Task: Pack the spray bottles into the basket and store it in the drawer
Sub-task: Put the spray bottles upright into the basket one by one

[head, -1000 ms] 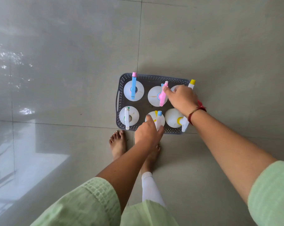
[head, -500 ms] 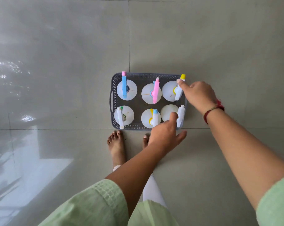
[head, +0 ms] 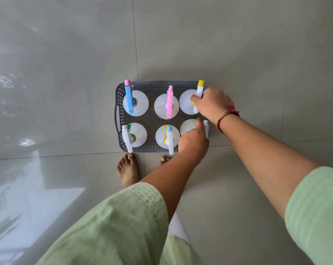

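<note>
A grey perforated basket [head: 158, 84] stands on the floor with several white spray bottles upright in two rows. The back row has a blue-headed bottle [head: 141, 104], a pink-headed bottle [head: 162, 109] and a yellow-tipped bottle [head: 185, 101]. The front row has a green-collared bottle [head: 139, 134], a blue-tipped bottle [head: 162, 137] and a white-headed bottle [head: 187, 126]. My right hand [head: 212, 104] is closed around the yellow-tipped bottle's spray head. My left hand [head: 193, 140] grips the top of the front right white-headed bottle and hides most of it.
Glossy grey floor tiles surround the basket. My bare feet [head: 128, 169] stand just in front of its near edge. The basket's left handle slot [head: 117, 116] is free. No drawer is in view.
My right hand went from the pink-headed bottle to the yellow-tipped one. My left hand went from the blue-tipped front bottle to the front right bottle and closed on it.
</note>
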